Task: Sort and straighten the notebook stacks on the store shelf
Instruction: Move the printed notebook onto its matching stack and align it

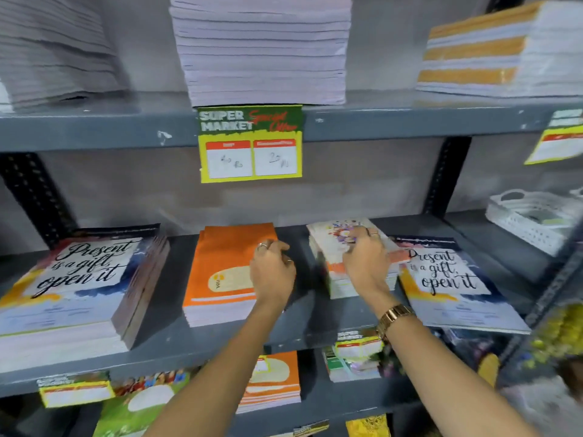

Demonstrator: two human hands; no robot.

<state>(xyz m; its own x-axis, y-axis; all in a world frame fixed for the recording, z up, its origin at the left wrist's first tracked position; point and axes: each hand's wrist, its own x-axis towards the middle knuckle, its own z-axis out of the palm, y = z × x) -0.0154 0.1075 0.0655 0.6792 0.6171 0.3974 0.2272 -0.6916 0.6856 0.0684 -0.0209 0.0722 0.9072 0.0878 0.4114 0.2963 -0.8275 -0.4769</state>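
On the middle grey shelf (176, 345) lie four notebook stacks. A thick "Present is a gift" stack (72, 285) is at the left. An orange stack (220, 272) is in the middle, and my left hand (273, 272) rests on its right edge with fingers curled. A white stack with a colourful splash cover (334, 244) lies right of it, and my right hand (366, 260) presses on its top with fingers bent. A thin "Present is a gift" stack (454, 285) lies askew at the right, overhanging the shelf edge.
The upper shelf carries tall stacks of pale notebooks (262, 48) and an orange-striped stack (492, 52). A yellow price tag (250, 143) hangs from its front edge. A white basket (533, 219) stands at the far right. The lower shelf holds more orange notebooks (274, 383).
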